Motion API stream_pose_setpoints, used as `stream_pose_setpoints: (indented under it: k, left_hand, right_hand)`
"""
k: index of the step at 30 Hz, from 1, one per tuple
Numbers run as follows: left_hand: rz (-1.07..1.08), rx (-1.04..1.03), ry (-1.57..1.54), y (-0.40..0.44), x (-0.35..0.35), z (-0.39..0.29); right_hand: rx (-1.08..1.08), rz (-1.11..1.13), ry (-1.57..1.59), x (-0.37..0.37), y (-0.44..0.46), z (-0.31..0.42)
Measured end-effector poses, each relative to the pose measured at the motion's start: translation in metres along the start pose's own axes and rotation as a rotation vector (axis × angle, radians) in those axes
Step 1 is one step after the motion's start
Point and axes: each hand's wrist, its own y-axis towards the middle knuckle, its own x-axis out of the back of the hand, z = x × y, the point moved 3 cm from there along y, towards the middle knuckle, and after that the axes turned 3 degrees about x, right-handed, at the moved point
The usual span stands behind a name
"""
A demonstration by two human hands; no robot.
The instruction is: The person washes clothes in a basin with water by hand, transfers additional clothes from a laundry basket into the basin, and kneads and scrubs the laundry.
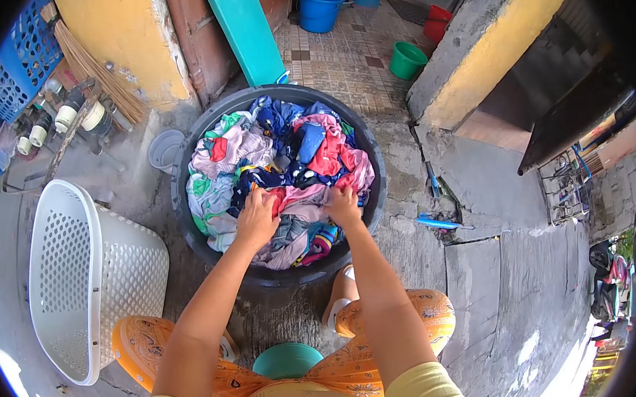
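Observation:
A large round dark tub (283, 279) stands on the ground in front of me, heaped with damp-looking clothes (291, 167) in pink, navy, white, green and red. My left hand (259, 213) is on the heap just below its middle, its fingers curled into red and dark cloth. To its right, my right hand (343, 206) grips pink cloth, fingertips partly buried in the folds. The two hands are apart, with pink and greyish fabric between them.
A white perforated basket (132, 267) lies on its side at left. A teal board (245, 27) leans behind the tub. Farther back are a blue bucket (319, 10) and a green bucket (407, 60). A small grey basin (165, 149) touches the tub's left side; a green basin (287, 360) is between my legs.

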Motion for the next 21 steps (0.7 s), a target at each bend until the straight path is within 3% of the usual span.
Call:
stream_pose_setpoints:
  k: [1,2,3,5,6,7,8,9,11,13,15,18,20,21]
  left_hand:
    - [-0.218,-0.124,0.079,0.003,-0.001,-0.004]
    - [-0.076,-0.096,0.061,0.008,-0.012,0.001]
    - [-0.073,-0.100,0.059,0.010,-0.017,0.002]
    - [0.245,0.033,0.076,0.015,-0.034,0.011]
    - [0.293,0.030,0.072,0.020,-0.037,0.015]
    - [0.296,0.027,0.076,0.024,-0.037,0.017]
    - [0.324,0.028,0.100,0.027,-0.039,0.019]
    - [0.352,0.030,0.123,0.030,-0.041,0.021]
    - [0.391,0.039,0.130,0.034,-0.042,0.022]
    - [0.432,0.033,0.139,0.037,-0.041,0.018]
    - [0.443,0.043,0.163,0.037,-0.041,0.019]
    - [0.424,0.016,0.158,0.037,-0.040,0.023]
    - [0.412,0.001,0.150,0.036,-0.039,0.022]
    - [0.401,-0.005,0.146,0.036,-0.041,0.023]
  right_hand:
    - [-0.009,-0.027,-0.081,-0.022,0.003,-0.003]
    - [-0.011,0.033,-0.145,-0.040,0.014,-0.011]
    - [-0.013,0.094,-0.207,-0.044,0.018,-0.011]
    - [0.062,0.284,-0.239,-0.033,0.039,-0.022]
    - [0.242,0.460,-0.077,-0.014,0.052,-0.025]
    - [0.432,0.265,-0.257,-0.031,0.088,-0.053]
    - [-0.096,-0.082,0.087,0.029,0.060,-0.027]
    - [-0.260,-0.246,0.159,0.058,0.049,-0.011]
    - [-0.091,-0.512,0.061,0.063,0.051,-0.007]
    - [0.014,-0.559,0.126,0.022,0.068,-0.025]
    - [-0.055,-0.280,-0.016,-0.015,0.068,-0.030]
    - [-0.033,-0.250,0.071,-0.026,0.074,-0.040]
    - [-0.048,-0.003,0.074,-0.025,0.090,-0.051]
    - [-0.049,-0.003,0.074,-0.035,0.114,-0.073]
